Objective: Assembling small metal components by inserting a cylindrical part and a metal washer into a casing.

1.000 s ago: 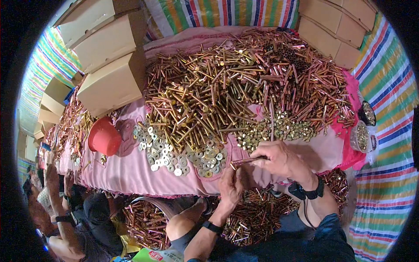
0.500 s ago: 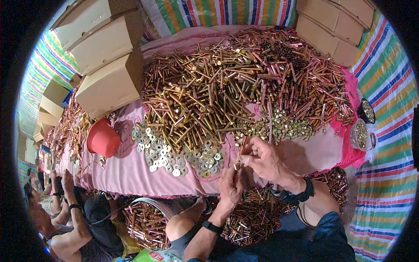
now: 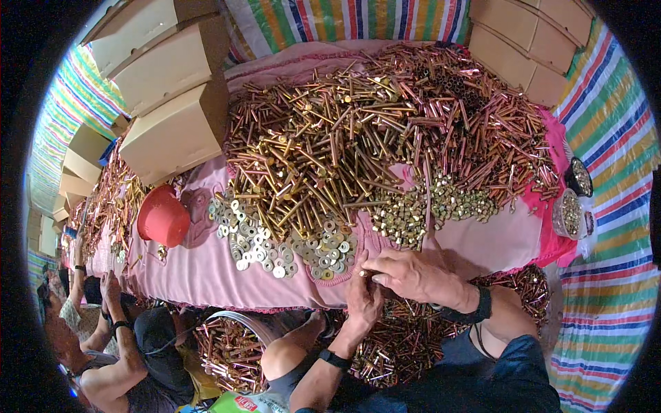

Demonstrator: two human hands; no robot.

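Note:
My left hand (image 3: 361, 299) is closed around a bolt (image 3: 363, 273) at the table's front edge; only its small bright end shows between the fingers. My right hand (image 3: 416, 279) comes in from the right, its thumb and fingers pinched on the same bolt, most of which is hidden by both hands. Just beyond them lie a heap of small brass-coloured nuts (image 3: 406, 224) and a patch of flat silvery washers (image 3: 265, 251). Farther back rises a large pile of long gold and copper-coloured bolts (image 3: 330, 158), with thin tube-like sleeves (image 3: 458, 117) at its right.
A red plastic tub (image 3: 164, 219) stands left of the washers on the pink cloth (image 3: 200, 279). Cardboard boxes (image 3: 172, 134) are stacked at back left, others (image 3: 523, 55) at back right. Small containers (image 3: 568, 213) sit far right. More bolts (image 3: 231, 351) lie below the table. Other people (image 3: 113, 365) sit at left.
My right hand has come down and left to meet my left hand. The copper-coloured piece that stood upright in its fingers no longer shows.

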